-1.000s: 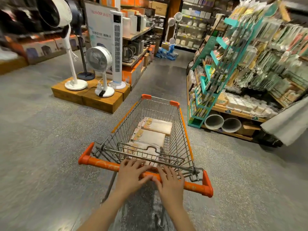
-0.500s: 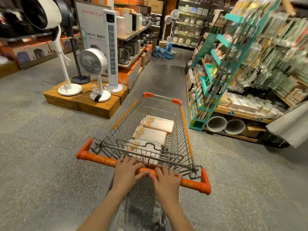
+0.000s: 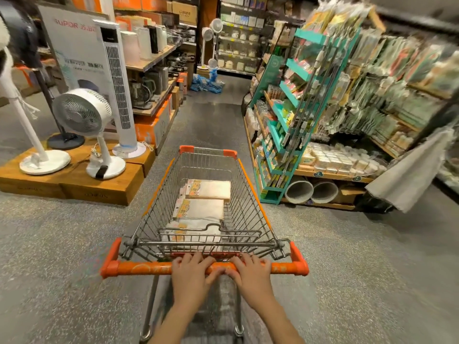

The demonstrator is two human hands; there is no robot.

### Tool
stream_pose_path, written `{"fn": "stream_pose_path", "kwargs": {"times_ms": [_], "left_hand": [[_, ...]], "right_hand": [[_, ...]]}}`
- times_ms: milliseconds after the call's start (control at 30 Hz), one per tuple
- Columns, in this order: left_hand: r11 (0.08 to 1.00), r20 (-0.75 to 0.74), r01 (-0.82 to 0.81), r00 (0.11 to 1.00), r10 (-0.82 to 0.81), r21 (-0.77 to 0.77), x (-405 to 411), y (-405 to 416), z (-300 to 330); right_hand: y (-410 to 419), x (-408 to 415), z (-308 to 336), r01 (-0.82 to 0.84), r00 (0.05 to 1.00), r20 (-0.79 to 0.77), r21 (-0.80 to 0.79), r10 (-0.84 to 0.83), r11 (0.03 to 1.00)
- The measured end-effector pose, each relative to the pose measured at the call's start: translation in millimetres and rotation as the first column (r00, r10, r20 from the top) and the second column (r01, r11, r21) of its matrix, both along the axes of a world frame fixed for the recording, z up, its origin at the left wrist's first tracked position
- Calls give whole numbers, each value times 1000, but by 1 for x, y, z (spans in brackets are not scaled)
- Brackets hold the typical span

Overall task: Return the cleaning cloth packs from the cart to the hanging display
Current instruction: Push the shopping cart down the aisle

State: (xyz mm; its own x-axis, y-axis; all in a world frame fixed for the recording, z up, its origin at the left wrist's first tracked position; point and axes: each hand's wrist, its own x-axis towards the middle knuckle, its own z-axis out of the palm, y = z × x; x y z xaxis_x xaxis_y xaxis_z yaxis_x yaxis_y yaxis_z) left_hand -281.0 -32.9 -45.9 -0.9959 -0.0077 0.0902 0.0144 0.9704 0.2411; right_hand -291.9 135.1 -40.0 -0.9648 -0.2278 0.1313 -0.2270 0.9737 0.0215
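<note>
Nearest the camera: left hand (image 3: 191, 271) and right hand (image 3: 250, 270) side by side on the orange handle (image 3: 149, 267) of the wire cart (image 3: 250, 217), fingers curled over the bar, thumbs nearly touching at its middle; each grip closed round the handle, holding nothing else. Beyond the handle, inside the basket: three cleaning cloth packs lying flat in a row on the wire floor, the near pack (image 3: 196, 229) partly hidden behind the folded child seat, the middle pack (image 3: 201, 209) just beyond it, the far pack (image 3: 211, 189) closest to the front wall. To the right and farther on: teal rack (image 3: 283, 135) at the aisle corner, then the hanging display (image 3: 387, 78) of packaged goods, blurred, its pegs not readable. To the left: fans (image 3: 82, 115) on wooden plinths (image 3: 104, 187). Stage, as judged: approach only, no pack lifted yet. Risks, as judged: cart front clipping the teal rack base if steered right too early; packs sliding across the wire floor on a sharp turn; wrong peg chosen, since the matching row cannot be told from here.
</note>
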Motion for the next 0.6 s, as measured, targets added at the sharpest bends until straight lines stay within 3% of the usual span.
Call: {"fn": "stream_pose_path", "kwargs": {"times_ms": [100,600], "left_hand": [[1000,19,-7,1000,8,-20,-39,-7,-1],[997,81,-65,994,69,-47,-274,-53,0]], "right_hand": [[-4,-41,-2,-18,990,138,-37,23,999],[-49,-285,-12,-67,981,171,-144,91,987]]}}
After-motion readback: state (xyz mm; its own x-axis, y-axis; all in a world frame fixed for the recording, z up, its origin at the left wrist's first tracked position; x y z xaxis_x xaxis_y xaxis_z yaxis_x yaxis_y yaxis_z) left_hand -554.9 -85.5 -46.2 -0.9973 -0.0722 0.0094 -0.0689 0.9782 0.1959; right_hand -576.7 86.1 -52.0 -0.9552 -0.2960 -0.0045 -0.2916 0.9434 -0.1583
